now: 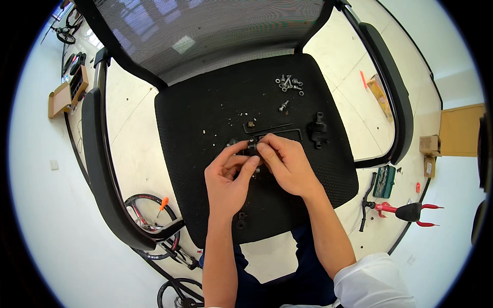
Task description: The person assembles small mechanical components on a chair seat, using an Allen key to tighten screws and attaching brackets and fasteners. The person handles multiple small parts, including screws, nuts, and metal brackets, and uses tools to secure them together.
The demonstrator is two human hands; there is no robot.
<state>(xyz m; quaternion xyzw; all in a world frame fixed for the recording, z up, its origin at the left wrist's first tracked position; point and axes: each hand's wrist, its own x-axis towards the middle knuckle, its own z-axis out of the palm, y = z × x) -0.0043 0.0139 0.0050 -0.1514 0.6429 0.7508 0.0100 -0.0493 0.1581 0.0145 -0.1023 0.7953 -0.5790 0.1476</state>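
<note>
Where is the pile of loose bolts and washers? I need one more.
In the head view, the pile of bolts and washers lies on the black chair seat, far right, near the mesh backrest, beyond a single bolt.

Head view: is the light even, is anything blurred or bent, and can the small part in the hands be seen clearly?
Head view: the light is bright and even, with only soft shadows under the hands on the chair seat; the chair armrests bend toward the rim, and the corners are black; the left hand and right hand are sharp, but the small dark part between them is too small and covered to make out.
</note>
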